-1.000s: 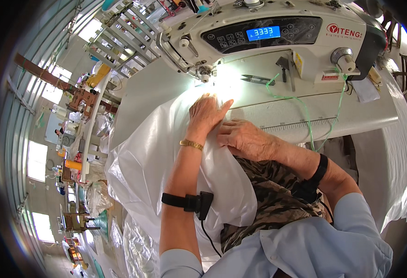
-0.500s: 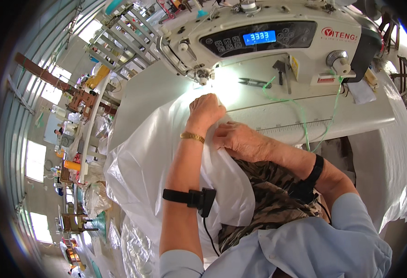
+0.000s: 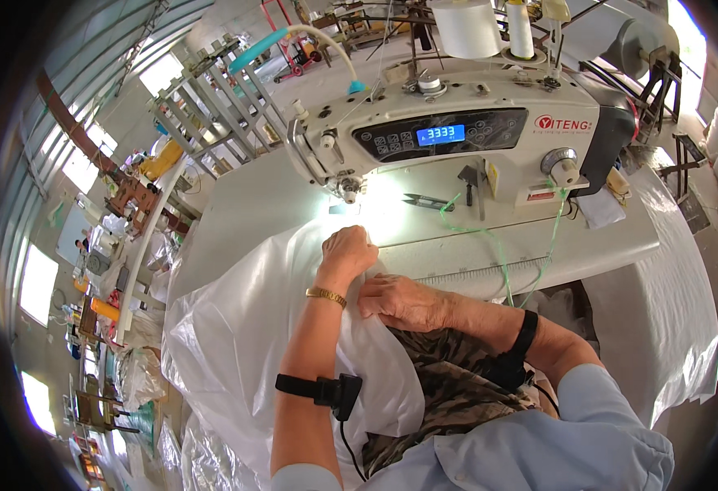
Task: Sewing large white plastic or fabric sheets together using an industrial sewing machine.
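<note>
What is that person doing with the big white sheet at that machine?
A person sits at a white sewing machine with a big sheet of white fabric spread over the table and lap. The left hand presses the fabric down close to the needle, under the bright lamp. The right hand lies flat on the fabric just beside it. Small snips lie on the machine bed, with green thread trailing down.

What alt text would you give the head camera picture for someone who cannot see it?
Seen from above, a person's left hand and right hand press on white plastic sheeting at a cream sewing machine, near its lit needle. Small snips lie on the table, and thread cones stand on top.
</note>
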